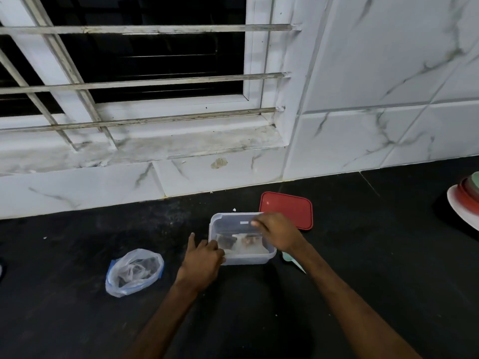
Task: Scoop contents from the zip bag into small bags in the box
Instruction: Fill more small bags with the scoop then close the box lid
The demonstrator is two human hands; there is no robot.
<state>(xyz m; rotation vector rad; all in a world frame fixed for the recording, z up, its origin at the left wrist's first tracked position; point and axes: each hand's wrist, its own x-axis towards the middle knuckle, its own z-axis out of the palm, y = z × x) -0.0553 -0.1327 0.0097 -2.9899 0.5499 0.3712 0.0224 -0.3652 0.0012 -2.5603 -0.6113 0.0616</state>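
I have both hands in the clear box (242, 259) near the counter's (77, 320) back edge, left hand (203, 260) pinching a small bag (226, 241), right hand's (278, 230) grip hidden, and I'd spread its mouth wide before reaching across open counter to the zip bag (134, 272) lying left.

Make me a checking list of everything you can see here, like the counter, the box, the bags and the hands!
Surface: black counter, dusty, pale specks.
Job's things: clear box open, small bags inside; zip bag left of the box, open; red lid behind the box.
Clutter: stacked plates at right edge; pale green object partly hidden behind the right forearm.
Grippers: left hand at the box's near-left corner; right hand over the box.
Cables: nothing seen.
Surroundings: marbled white tiles; barred window, dark.
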